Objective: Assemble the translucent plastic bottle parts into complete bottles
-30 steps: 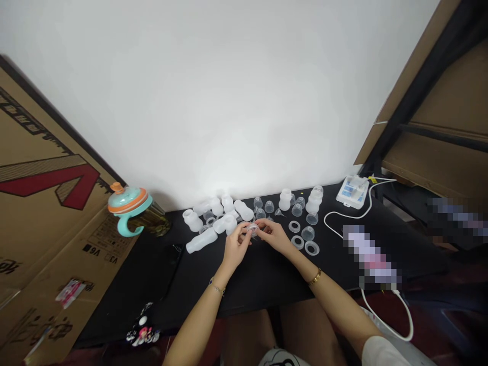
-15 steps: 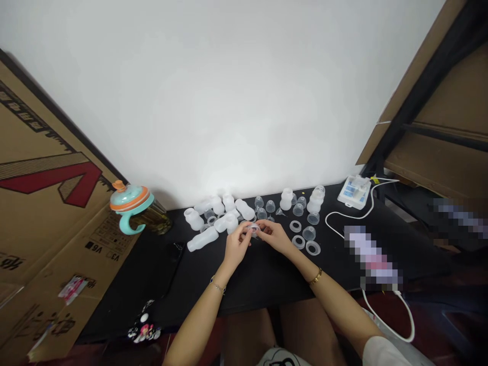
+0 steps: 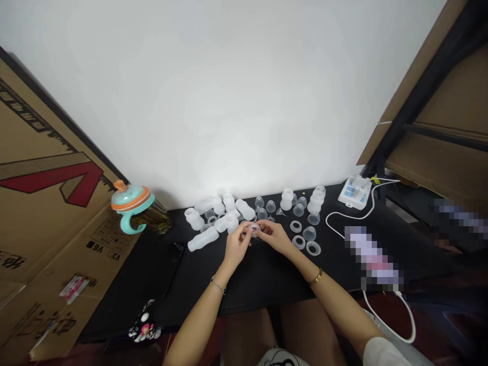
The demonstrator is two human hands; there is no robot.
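Note:
My left hand (image 3: 236, 248) and my right hand (image 3: 275, 236) meet over the black table (image 3: 267, 277) and pinch one small clear plastic ring part (image 3: 253, 230) between their fingertips. Just behind the hands lie several translucent white bottles (image 3: 202, 239) on their sides. Clear caps and nipples (image 3: 270, 206) stand behind the part. To the right of my right hand lie loose clear rings (image 3: 312, 248) and domed caps (image 3: 309, 233).
A teal and orange handled cup (image 3: 131, 203) stands at the table's back left by large cardboard boxes (image 3: 46, 203). A white device (image 3: 355, 191) with a white cable (image 3: 389, 305) sits at the back right. A dark shelf frame (image 3: 427, 86) rises on the right.
The hands hold the same small part in almost the same place; only the view has shifted slightly.

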